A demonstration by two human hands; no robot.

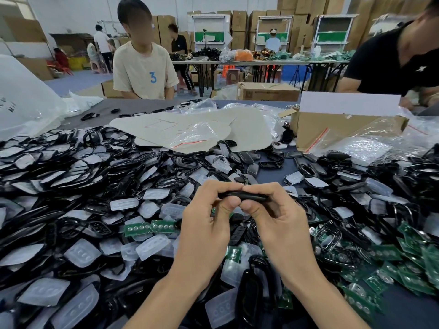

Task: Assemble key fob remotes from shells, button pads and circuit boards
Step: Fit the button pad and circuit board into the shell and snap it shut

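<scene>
Both hands hold one black key fob shell (244,195) edge-on above the pile, at centre. My left hand (209,222) pinches its left end between thumb and curled fingers. My right hand (276,217) pinches its right end the same way. The thumbs meet under the shell. What is inside the shell is hidden. Black shell frames (71,162) and translucent white button pads (82,252) cover the table to the left and below. Green circuit boards (152,227) lie just left of my hands, and more circuit boards (403,269) are heaped at the right.
Beige card sheets (190,129) with a small plastic bag on them lie behind the pile. An open cardboard box (332,129) stands at the back right beside bubble-wrap bags (370,148). One person in a beige shirt (142,67) sits across the table, another in black (392,62) at the right.
</scene>
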